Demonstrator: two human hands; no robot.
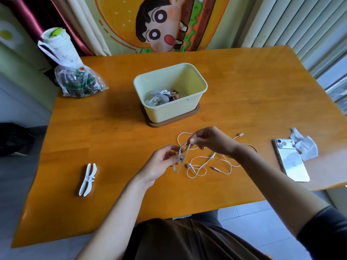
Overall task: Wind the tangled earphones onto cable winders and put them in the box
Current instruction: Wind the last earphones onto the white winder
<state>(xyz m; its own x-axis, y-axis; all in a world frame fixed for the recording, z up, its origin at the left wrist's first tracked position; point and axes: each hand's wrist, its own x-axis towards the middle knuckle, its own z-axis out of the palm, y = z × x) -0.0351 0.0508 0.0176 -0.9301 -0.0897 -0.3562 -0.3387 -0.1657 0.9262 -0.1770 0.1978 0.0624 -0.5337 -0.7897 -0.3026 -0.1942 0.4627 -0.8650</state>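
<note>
Head view: the left hand is gripping a cable winder pointing away, while the right hand is pinching the earphones cable at its far tip, the slack trailing rightward across the worktop.

On the tabletop a bag is set at the far-left corner, a box mid-table, earphones and a spare winder nearer, a phone and tissue by the right edge.

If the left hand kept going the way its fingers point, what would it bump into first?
Most likely the right hand, just ahead, pinching at the top of the cable winder that the left hand holds. The box lies farther along that line, though depth is hard to judge.
</note>
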